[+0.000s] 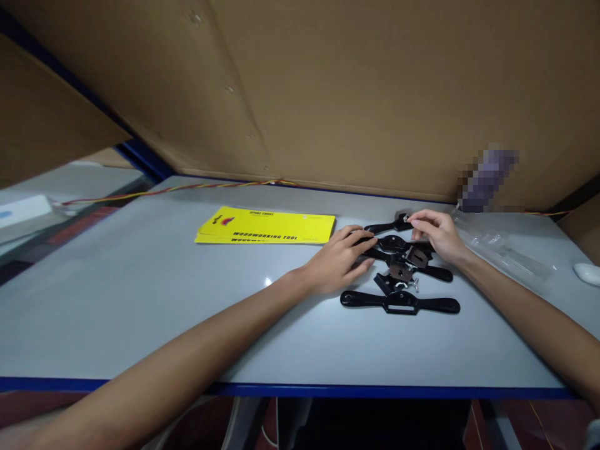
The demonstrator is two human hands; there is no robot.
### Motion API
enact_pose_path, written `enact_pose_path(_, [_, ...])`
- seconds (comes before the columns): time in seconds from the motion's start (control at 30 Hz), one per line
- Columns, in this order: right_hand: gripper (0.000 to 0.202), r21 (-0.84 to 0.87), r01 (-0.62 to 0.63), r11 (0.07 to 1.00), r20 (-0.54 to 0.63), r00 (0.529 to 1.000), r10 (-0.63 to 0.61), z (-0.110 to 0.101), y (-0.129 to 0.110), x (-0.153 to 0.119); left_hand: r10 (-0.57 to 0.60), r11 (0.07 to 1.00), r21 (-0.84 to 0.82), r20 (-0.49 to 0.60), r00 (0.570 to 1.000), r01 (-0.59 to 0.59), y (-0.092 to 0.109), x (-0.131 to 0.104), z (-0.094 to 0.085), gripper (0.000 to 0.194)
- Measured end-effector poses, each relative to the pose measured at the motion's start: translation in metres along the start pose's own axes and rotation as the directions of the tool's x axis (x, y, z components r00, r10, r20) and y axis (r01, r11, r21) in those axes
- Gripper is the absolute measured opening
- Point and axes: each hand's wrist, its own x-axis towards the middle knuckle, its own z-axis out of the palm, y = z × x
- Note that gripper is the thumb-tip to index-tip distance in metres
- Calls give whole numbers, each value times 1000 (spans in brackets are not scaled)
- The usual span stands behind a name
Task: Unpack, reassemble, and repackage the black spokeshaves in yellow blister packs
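Several black spokeshaves and their loose parts lie right of centre. My left hand [338, 259] lies with fingers spread over the left handles of the middle spokeshaves, its fingertips touching them. At the back, my right hand [438, 234] pinches thumb and forefinger at a small silver screw on the farthest spokeshave [382, 228]. A second spokeshave body [394, 242] lies just in front of that one. Nearer lie brown slotted blades [419, 257], a black cap piece [385, 284] and a silver thumbscrew [415, 285]. The front spokeshave body [400, 302] lies apart from both hands.
Yellow printed cards [267, 225] are stacked left of my left hand. Clear plastic packaging [510, 256] lies to the right, with a white mouse-like object [588, 274] beyond it. A cardboard wall [351, 94] closes off the back; a twisted cable [197, 186] runs along it.
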Motion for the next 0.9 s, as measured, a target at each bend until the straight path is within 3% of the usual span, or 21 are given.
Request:
enact_pose_path(0.1, [25, -214, 87, 973, -88, 990, -108, -1, -8, 0, -46, 999, -1, -3, 999, 46, -1, -1, 2, 52])
enact_pose_path(0.2, [15, -531, 215, 819, -13, 965, -262, -6, -15, 6, -77, 996, -30, 52, 996, 78, -1, -1, 2, 54])
enact_pose_path(0.27, [13, -672, 240, 701, 71, 963, -261, -9, -16, 14, -80, 995, -48, 88, 993, 85, 0, 0, 2, 55])
enact_pose_path(0.33, [18, -762, 197, 617, 108, 978, -179, -11, -14, 23, -88, 994, -54, 102, 991, 94, 0, 1, 1, 56])
enact_pose_path(0.43, [27, -820, 178, 545, 168, 983, -69, -9, -10, 30, -97, 994, -46, 122, 988, 103, 1, 2, 0, 58])
enact_pose_path(0.6, [29, -848, 194, 492, 193, 980, -54, 5, -11, 28, -109, 993, -31, 170, 979, 116, 1, 3, -1, 61])
enact_pose_path(0.9, [23, -804, 217, 553, 259, 966, -2, 23, -4, 28, -109, 992, -34, 202, 973, 118, 0, 3, -1, 64])
